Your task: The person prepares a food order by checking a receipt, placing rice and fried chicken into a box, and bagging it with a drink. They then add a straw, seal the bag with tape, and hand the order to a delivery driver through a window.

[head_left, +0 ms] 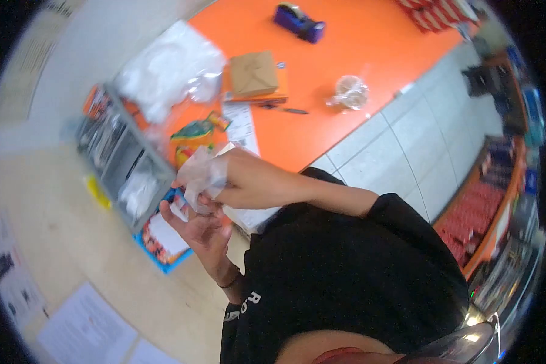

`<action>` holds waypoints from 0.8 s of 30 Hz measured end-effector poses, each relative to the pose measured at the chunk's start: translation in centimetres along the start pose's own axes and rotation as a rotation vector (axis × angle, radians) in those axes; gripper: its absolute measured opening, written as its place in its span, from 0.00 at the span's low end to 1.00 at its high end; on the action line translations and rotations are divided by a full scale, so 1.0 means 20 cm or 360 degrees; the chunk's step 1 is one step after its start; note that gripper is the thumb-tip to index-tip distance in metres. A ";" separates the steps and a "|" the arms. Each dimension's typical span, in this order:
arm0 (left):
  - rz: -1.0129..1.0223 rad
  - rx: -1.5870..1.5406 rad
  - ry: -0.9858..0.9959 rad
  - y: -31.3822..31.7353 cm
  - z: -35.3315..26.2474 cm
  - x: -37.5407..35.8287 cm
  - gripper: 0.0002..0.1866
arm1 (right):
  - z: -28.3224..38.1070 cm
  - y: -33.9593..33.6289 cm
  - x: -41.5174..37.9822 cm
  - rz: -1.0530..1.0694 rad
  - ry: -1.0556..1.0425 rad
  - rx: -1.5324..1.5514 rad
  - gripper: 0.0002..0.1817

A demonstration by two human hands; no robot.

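My right hand (253, 180) is bent over at the wrist, with a crumpled sheet of thin translucent plastic (195, 173) closed in its fingers. Just below it, my left hand (205, 235) is turned palm up with fingers spread; a dark band circles its wrist. Some left fingertips meet the lower edge of the plastic, which partly hides them. Behind the plastic lies a green and yellow packet (192, 134) on the orange table (309, 136). A white printed paper (241, 124) lies beside it.
A grey organizer (141, 142) holding papers and white plastic stands left of the hands. A large white plastic bag (170, 67), brown envelope (253, 74), pen (288, 110), plastic-wrapped cup (350, 93) and purple tape dispenser (299, 23) are on the table. Shelves (485, 200) line the right side.
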State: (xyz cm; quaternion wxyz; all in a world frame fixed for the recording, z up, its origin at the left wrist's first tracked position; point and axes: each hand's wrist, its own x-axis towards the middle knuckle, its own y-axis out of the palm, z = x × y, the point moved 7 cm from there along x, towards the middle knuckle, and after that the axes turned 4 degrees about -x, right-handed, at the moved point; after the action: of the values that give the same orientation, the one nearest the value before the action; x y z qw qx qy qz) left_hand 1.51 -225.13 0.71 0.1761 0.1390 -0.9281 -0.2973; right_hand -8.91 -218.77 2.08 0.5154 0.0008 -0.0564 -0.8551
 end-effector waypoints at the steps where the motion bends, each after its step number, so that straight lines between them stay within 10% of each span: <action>1: -0.0179 0.0443 -0.0030 -0.02 0.05 0.02 0.41 | 0.00 -0.02 -0.01 -0.0089 -0.0109 -0.0363 0.15; 3: -0.0233 0.1204 0.0064 -0.12 0.13 0.03 0.44 | -0.02 -0.04 -0.04 -0.0024 -0.0251 -0.0648 0.20; 7: -0.0149 0.1182 -0.0249 -0.15 0.43 0.10 0.43 | -0.24 -0.02 -0.15 -0.0118 0.0258 -0.1497 0.35; 12: -0.0736 0.0063 -0.0336 -0.24 0.65 0.17 0.28 | -0.03 -0.28 -0.44 -0.0166 0.0039 -0.1379 0.25; 17: -0.0403 -0.0523 -0.0523 -0.04 0.73 0.32 0.32 | -0.11 -1.36 -0.89 -0.1551 0.0729 -0.1122 0.20; 20: -0.0211 0.0415 -0.0722 0.14 0.97 0.36 0.32 | -0.42 -1.67 -1.03 -0.1728 0.0896 -0.1118 0.22; 22: 0.0227 0.1452 -0.0245 0.27 1.15 0.41 0.34 | -0.56 -1.75 -1.01 -0.1662 0.0893 -0.1028 0.23; 24: 0.0114 0.1976 -0.0842 0.28 1.33 0.44 0.30 | -0.64 -1.77 -0.96 -0.1553 0.0776 -0.0970 0.23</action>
State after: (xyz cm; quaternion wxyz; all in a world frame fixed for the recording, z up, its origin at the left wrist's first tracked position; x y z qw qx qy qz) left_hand -18.12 -210.58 -14.07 -0.1597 0.1061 -0.9427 0.2730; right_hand -30.32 -186.76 -15.08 0.0406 0.0746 0.3162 -0.9449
